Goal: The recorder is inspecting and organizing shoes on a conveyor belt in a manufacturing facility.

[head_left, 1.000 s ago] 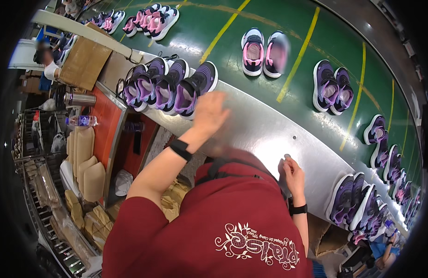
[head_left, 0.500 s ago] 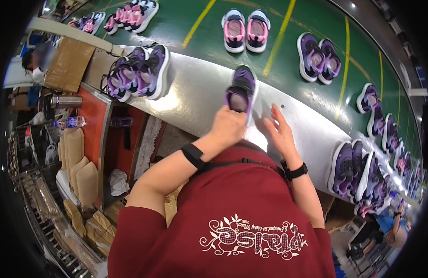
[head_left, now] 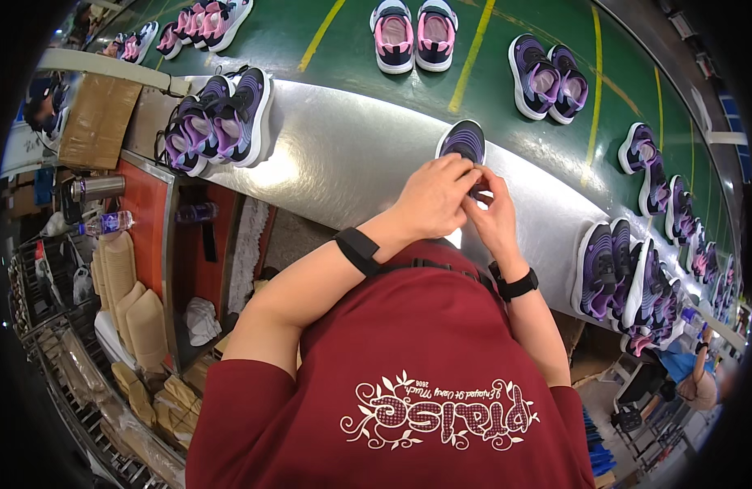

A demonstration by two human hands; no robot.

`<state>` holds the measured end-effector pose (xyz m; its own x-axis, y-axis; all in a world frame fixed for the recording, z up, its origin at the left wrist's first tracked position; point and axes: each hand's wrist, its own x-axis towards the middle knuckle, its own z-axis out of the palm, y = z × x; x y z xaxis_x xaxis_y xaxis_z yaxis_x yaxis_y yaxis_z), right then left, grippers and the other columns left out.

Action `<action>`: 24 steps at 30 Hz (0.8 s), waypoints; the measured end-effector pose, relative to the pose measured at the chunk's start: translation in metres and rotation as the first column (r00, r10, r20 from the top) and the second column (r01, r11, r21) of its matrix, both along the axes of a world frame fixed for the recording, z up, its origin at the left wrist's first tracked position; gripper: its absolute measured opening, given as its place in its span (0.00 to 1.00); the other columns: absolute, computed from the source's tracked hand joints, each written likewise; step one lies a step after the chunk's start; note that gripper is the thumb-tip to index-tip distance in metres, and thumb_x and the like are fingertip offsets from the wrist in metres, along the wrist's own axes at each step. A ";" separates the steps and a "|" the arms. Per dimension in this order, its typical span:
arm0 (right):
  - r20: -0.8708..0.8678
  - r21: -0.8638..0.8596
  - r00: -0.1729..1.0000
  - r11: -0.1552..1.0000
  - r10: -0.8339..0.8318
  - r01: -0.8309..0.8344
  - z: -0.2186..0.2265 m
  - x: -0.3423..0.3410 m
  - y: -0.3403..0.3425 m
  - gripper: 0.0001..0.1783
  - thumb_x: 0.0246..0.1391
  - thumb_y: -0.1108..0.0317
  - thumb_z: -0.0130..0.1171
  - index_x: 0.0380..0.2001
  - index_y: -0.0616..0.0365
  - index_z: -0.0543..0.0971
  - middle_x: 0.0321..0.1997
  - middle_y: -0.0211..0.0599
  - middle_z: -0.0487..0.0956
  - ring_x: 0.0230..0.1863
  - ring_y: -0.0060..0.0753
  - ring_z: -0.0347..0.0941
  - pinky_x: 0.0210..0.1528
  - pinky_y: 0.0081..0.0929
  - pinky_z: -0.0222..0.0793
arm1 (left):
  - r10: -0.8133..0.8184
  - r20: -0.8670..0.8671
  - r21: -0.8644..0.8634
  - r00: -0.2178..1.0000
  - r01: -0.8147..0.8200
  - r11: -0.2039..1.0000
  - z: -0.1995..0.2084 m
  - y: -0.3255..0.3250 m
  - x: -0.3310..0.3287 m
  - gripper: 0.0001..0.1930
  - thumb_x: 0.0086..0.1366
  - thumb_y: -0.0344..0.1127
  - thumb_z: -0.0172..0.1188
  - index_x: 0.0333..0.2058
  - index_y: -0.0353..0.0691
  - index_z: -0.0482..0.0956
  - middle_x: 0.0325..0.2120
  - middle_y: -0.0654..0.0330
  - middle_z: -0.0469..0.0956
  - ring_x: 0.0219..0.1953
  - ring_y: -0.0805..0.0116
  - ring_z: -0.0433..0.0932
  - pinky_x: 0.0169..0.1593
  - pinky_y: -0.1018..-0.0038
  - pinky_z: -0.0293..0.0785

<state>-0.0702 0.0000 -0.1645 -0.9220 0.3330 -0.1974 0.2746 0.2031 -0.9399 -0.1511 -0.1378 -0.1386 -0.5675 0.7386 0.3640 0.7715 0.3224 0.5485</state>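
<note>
A purple and black sneaker [head_left: 464, 138] with a white sole rests on the metal ledge [head_left: 351, 130] in front of me, its toe pointing away. My left hand [head_left: 435, 198] lies across the sneaker's opening with the fingers curled onto it, hiding most of the shoe behind the toe. From the other side my right hand [head_left: 493, 213] closes on the heel half, thumb and fingers pinched together against the left fingertips. What exactly the fingertips grip on the shoe is covered by the hands.
Purple sneakers [head_left: 213, 126] stand on the ledge at left, and more sneakers [head_left: 608, 269] crowd its right end. Beyond runs a green belt [head_left: 327, 77] with yellow lines, carrying pink-lined shoes [head_left: 413, 34] and a purple pair [head_left: 547, 77]. A cardboard box [head_left: 99, 121] is at far left.
The sneaker has shifted right, and its toe now shows beyond my hands. My right hand, open and apart before, has come onto the shoe beside the left. The view has shifted slightly.
</note>
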 end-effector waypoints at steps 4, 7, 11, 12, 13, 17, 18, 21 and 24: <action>-0.052 0.449 0.987 0.887 0.150 -0.111 -0.003 0.002 0.003 0.39 0.41 0.71 0.65 0.59 0.59 0.63 0.55 0.51 0.67 0.55 0.46 0.67 0.57 0.36 0.64 | 0.008 0.232 -0.145 0.973 0.027 0.989 0.004 0.004 -0.001 0.26 0.45 0.34 0.59 0.48 0.42 0.74 0.41 0.51 0.72 0.46 0.52 0.71 0.45 0.67 0.72; 0.017 0.163 0.998 0.985 0.062 -0.064 -0.024 0.017 -0.006 0.41 0.41 0.71 0.64 0.60 0.59 0.60 0.59 0.54 0.64 0.61 0.53 0.60 0.61 0.39 0.59 | -0.085 0.315 -0.161 0.945 0.142 0.977 0.000 0.003 -0.018 0.22 0.49 0.31 0.59 0.47 0.41 0.74 0.39 0.52 0.72 0.41 0.55 0.73 0.43 0.69 0.72; 0.022 0.287 0.998 0.956 0.060 -0.064 0.000 0.012 -0.014 0.35 0.42 0.71 0.62 0.57 0.60 0.64 0.58 0.51 0.66 0.62 0.55 0.57 0.62 0.39 0.57 | 0.101 0.722 0.045 0.684 -0.193 0.980 -0.024 -0.014 -0.033 0.16 0.61 0.31 0.56 0.48 0.40 0.75 0.36 0.56 0.73 0.39 0.66 0.73 0.44 0.73 0.69; 0.025 0.285 0.998 0.957 0.053 -0.058 0.010 0.007 -0.016 0.35 0.42 0.71 0.62 0.57 0.60 0.64 0.58 0.51 0.66 0.62 0.55 0.57 0.62 0.39 0.57 | 0.173 0.785 0.009 0.595 -0.290 0.957 -0.029 -0.020 -0.032 0.14 0.64 0.32 0.55 0.48 0.40 0.76 0.35 0.58 0.74 0.39 0.70 0.73 0.44 0.75 0.69; -0.055 0.362 0.994 0.929 0.095 -0.069 0.024 0.001 -0.016 0.32 0.42 0.71 0.63 0.54 0.60 0.67 0.57 0.49 0.67 0.60 0.54 0.59 0.61 0.39 0.58 | 0.119 0.739 0.065 0.663 -0.246 0.967 -0.033 -0.024 -0.028 0.14 0.66 0.34 0.53 0.49 0.40 0.76 0.35 0.62 0.76 0.40 0.74 0.73 0.43 0.77 0.68; -0.145 0.581 0.944 0.798 0.297 -0.162 0.030 -0.022 -0.020 0.19 0.41 0.76 0.61 0.42 0.62 0.77 0.48 0.42 0.74 0.52 0.47 0.67 0.54 0.36 0.65 | 0.074 0.847 0.068 0.526 -0.246 0.967 -0.037 -0.022 -0.030 0.15 0.68 0.34 0.51 0.50 0.38 0.75 0.35 0.63 0.78 0.39 0.75 0.75 0.43 0.79 0.69; -0.134 0.603 0.917 0.765 0.377 -0.227 0.029 -0.026 -0.021 0.18 0.40 0.78 0.60 0.40 0.63 0.78 0.45 0.41 0.76 0.50 0.45 0.69 0.52 0.34 0.67 | 0.110 0.881 0.004 0.460 -0.239 0.971 -0.037 -0.021 -0.034 0.15 0.68 0.35 0.51 0.50 0.37 0.75 0.35 0.62 0.78 0.37 0.76 0.75 0.42 0.80 0.70; -0.167 0.637 0.859 0.717 0.485 -0.281 0.029 -0.023 -0.008 0.17 0.38 0.81 0.58 0.37 0.64 0.78 0.40 0.41 0.78 0.45 0.43 0.72 0.47 0.32 0.71 | 0.145 0.964 -0.062 0.221 -0.344 0.937 -0.042 -0.026 -0.034 0.15 0.69 0.37 0.51 0.48 0.36 0.76 0.34 0.62 0.79 0.35 0.78 0.75 0.39 0.81 0.71; -0.155 0.706 0.790 0.626 0.593 -0.331 0.028 -0.022 -0.002 0.17 0.37 0.80 0.56 0.36 0.65 0.78 0.40 0.42 0.77 0.46 0.44 0.71 0.44 0.32 0.72 | 0.179 0.974 -0.111 0.138 -0.398 0.910 -0.045 -0.025 -0.037 0.14 0.68 0.39 0.51 0.44 0.36 0.78 0.32 0.62 0.78 0.32 0.79 0.74 0.35 0.81 0.70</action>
